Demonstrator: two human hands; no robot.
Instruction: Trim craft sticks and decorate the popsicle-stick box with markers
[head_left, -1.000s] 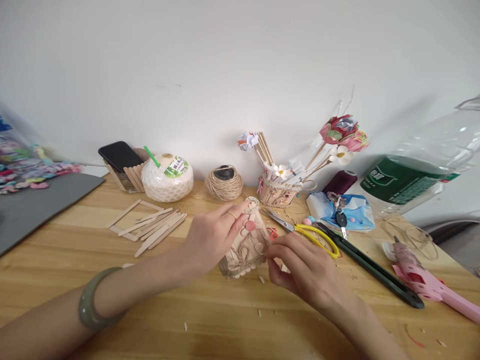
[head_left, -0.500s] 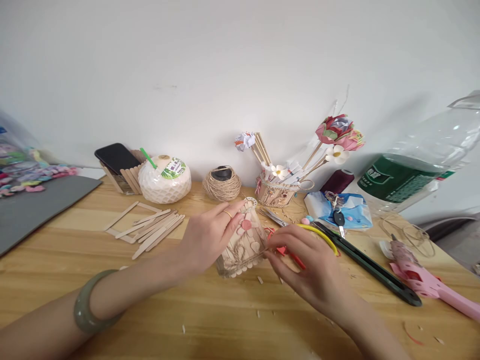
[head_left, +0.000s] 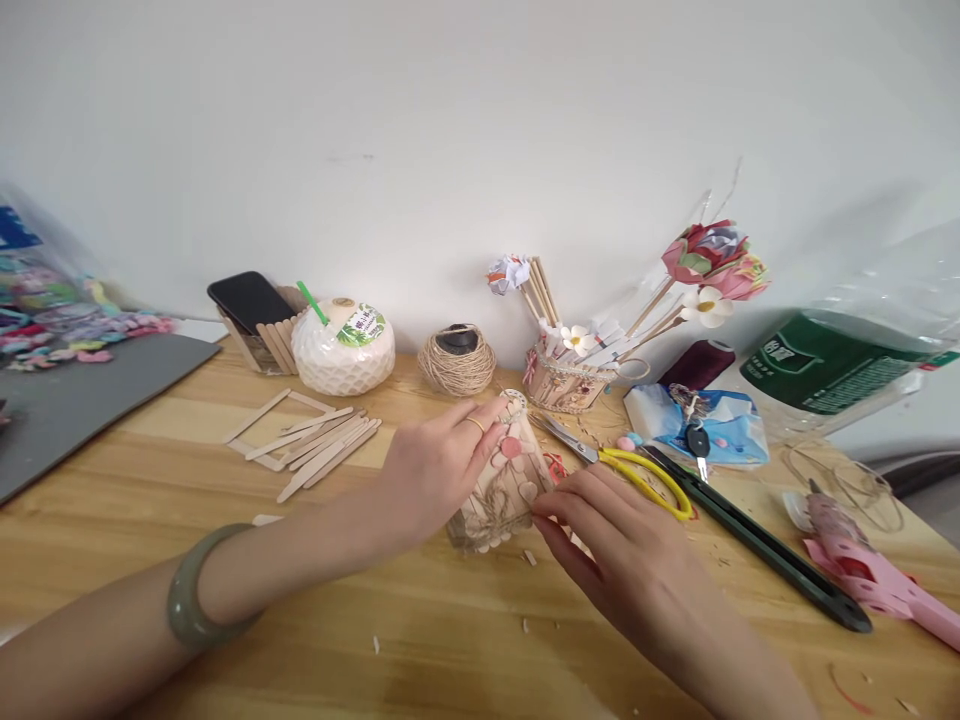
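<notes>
A small decorated craft-stick piece lies tilted on the table in front of me. It bears a round red piece, pale petal shapes, a twine bow and a scalloped lower edge. My left hand grips it along its upper left side, thumb on its face, hiding that edge. At its lower right corner, the fingertips of my right hand are pinched together; what lies between them, if anything, is too small to make out. Yellow-handled scissors lie just beyond my right hand, partly covered by it.
Loose craft sticks lie left, before a wrapped coconut and a phone in a stick holder. Behind are a twine ball and flower basket. Right: a dark green bar-like tool, pink glue gun, large bottle.
The whole view has shifted slightly, so things appear further right. My right fingers have closed in flatter at the craft piece's corner, and more of the scissors shows. My left hand keeps its grip.
</notes>
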